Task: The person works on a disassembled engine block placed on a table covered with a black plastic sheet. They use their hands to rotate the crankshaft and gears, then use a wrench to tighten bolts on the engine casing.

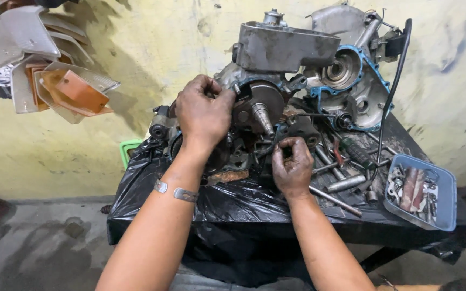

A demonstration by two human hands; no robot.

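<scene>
While the left hand (205, 111) grips the rim of the engine case (254, 108) at the far middle of the black-covered table (254, 207), the right hand (292, 164) pinches a small part, too small to identify, just near of it. Loose tools (343, 183) and a blue tray (449, 188) lie right.

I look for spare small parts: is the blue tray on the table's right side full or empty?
Partly full. The blue tray holds a heap of small metal parts, and its walls still rise above them.
</scene>
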